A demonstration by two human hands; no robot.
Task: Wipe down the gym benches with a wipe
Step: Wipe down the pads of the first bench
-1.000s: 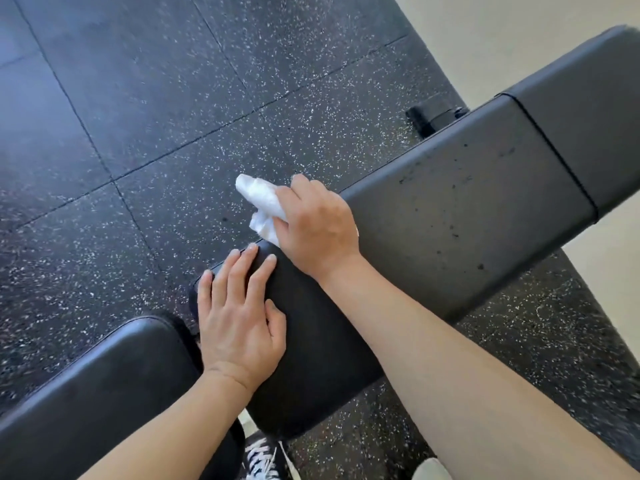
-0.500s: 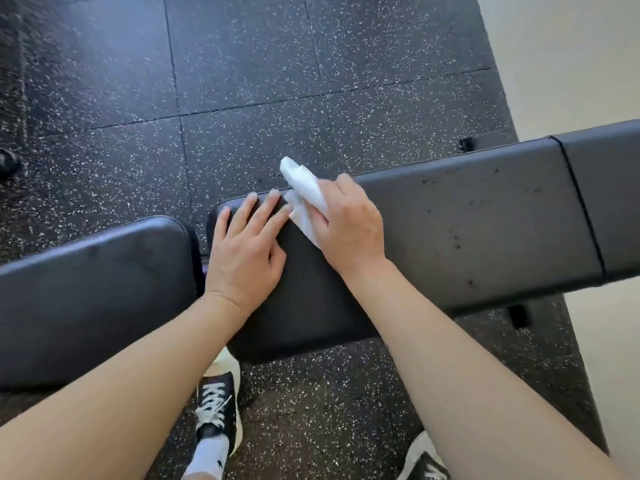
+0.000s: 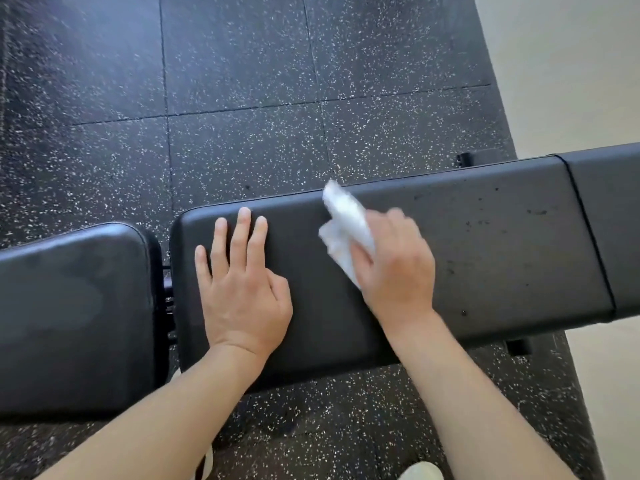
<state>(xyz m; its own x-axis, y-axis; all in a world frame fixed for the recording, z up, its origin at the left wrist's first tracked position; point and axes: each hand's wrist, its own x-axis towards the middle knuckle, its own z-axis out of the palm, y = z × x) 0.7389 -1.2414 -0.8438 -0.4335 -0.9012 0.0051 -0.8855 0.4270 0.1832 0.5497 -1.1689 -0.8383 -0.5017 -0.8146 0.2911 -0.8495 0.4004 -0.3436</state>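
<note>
Change: half a second ago the right hand (image 3: 394, 265) pressed the wipe (image 3: 346, 230) near the left hand (image 3: 242, 285), close to the pad's left end; now it is further right along the bench pad (image 3: 502, 254), and the two hands are well apart.
Meaning: the stroke appears to be travelling left to right — the left stretch looks covered, the right stretch not yet.
Left hand: flat, fingers spread and pointing to the far edge, palm pressed on the pad near its left end, gripping nothing.
Right hand: fingers closed over the wipe, pinning it against the pad; motion blur hides the fingertips.
Wipe: white, crumpled, on top of the pad near its middle, partly under the right hand, its loose end reaching to the far edge.
Bench pad: black, long axis running left to right, tilting slightly far on the right; dark specks dot the surface right of the wipe, up to a cross seam (image 3: 588, 237).
Second pad: a separate black cushion (image 3: 76, 306) sits to the left, across a narrow gap.
Floor: speckled rubber tiles (image 3: 242, 64) — pale flooring at far right.
</note>
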